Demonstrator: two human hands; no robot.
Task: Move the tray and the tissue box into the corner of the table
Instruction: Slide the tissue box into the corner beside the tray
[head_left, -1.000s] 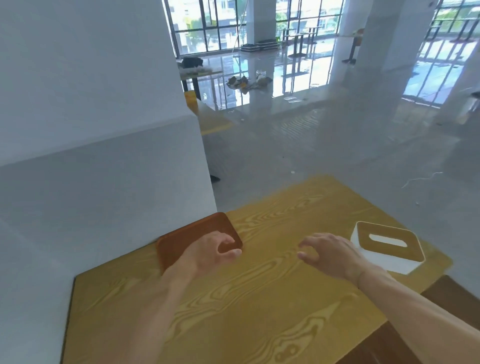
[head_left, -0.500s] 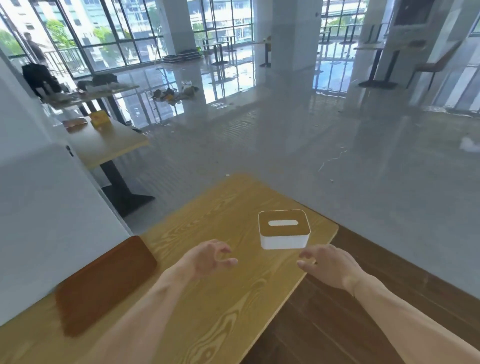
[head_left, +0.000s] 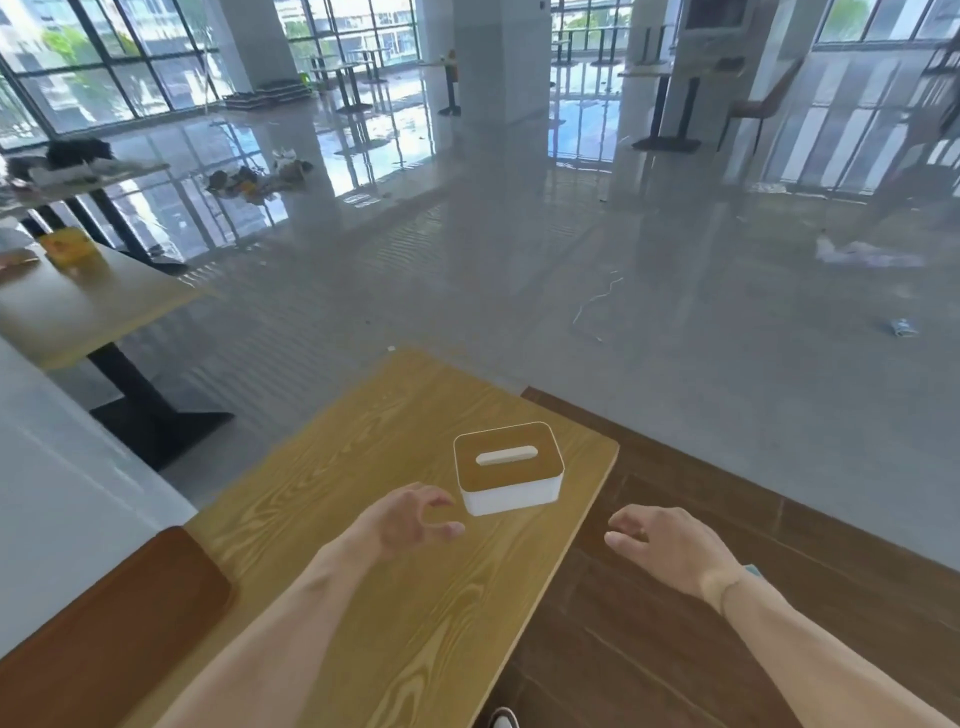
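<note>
The tissue box stood near the table's right edge, just beyond the left hand, whose curled fingers were spread and empty. The right hand hovered open off the table's edge, while the tray lay far left against the wall.

The table is finished in yellow wood grain with a smooth, faintly sheened surface. The tissue box is seen to have a matt white plastic-looking body and a wood-toned lid. The tray, at the table's left edge, looks like smooth reddish-brown wood. The grey floor is glossy and mirror-like, edged nearer by dark wood planking.
</note>
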